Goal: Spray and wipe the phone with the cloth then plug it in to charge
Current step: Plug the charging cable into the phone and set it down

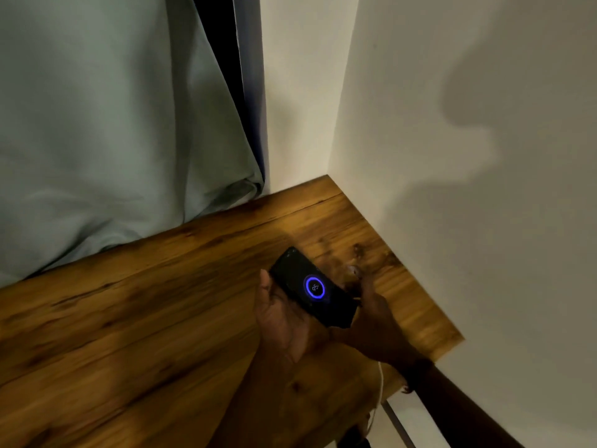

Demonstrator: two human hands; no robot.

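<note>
A black phone (311,287) lies tilted over the wooden table (145,312), and a blue glowing ring with a small number is lit on its screen. My left hand (279,315) cradles the phone from below and from the left, thumb along its left edge. My right hand (371,305) is at the phone's lower right end, fingers blurred near the corner. A thin white cable (379,386) runs down past the table's front right edge below my right wrist. No cloth or spray bottle is in view.
A pale green curtain (106,130) hangs at the left and rests on the table's back edge. White walls (468,189) meet in a corner right behind the table. The table's right edge (433,305) sits against the wall.
</note>
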